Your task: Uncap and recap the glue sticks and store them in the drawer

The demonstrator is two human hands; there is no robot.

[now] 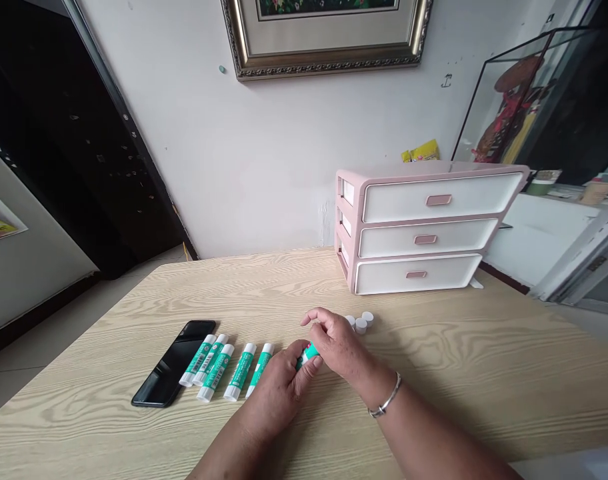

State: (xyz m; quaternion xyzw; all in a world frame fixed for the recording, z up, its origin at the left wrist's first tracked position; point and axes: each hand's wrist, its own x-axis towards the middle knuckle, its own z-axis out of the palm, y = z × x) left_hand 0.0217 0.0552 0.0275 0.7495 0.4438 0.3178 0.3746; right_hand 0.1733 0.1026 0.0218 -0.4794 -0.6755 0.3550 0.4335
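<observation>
My left hand (287,370) is wrapped round a green-and-white glue stick (309,351), held tilted above the table. Over the top end of that stick, my right hand (337,343) is closed, its index finger bent outward; its grip on the end is partly hidden. Left of my hands lie several more glue sticks (241,372) in a loose row, one partly covered by my left hand. Beyond my right hand are small white caps (361,325), one of them partly hidden behind it.
A black phone (177,363) lies on the wooden table (109,373) at the left, with a glue stick overlapping its edge. At the back right stands a pink-and-white drawer unit (424,238). A yellow packet (424,151) shows behind it. The wall rises behind the table.
</observation>
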